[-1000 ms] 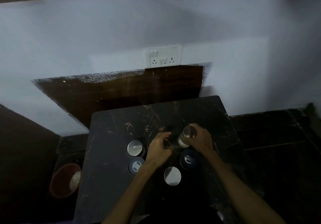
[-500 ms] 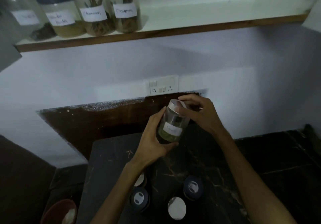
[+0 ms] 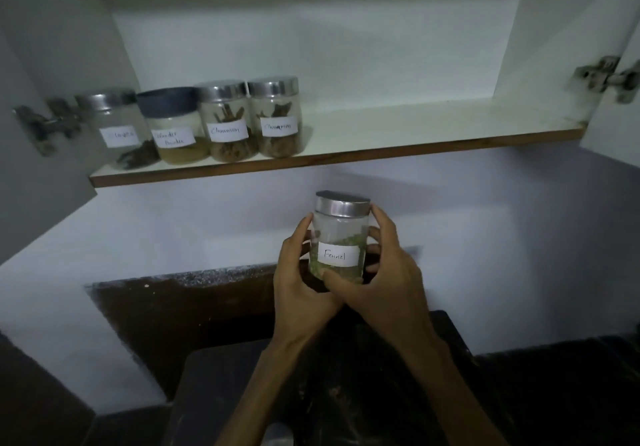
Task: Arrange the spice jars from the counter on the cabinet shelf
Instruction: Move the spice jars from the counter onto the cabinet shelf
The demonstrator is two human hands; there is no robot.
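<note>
There is one view only, a wide-angle camera worn on the person's head. It faces forward toward the wall and the open cabinet, pitched only a little downward, so the cabinet shelf [image 3: 415,149] runs across the upper half and the dark worktop [image 3: 221,393] shows only as a strip along the bottom. The camera sits close: both forearms rise from the lower edge and the hands sit near the middle. Straight lines bow toward the frame's sides. No second view shares the scene.
</note>
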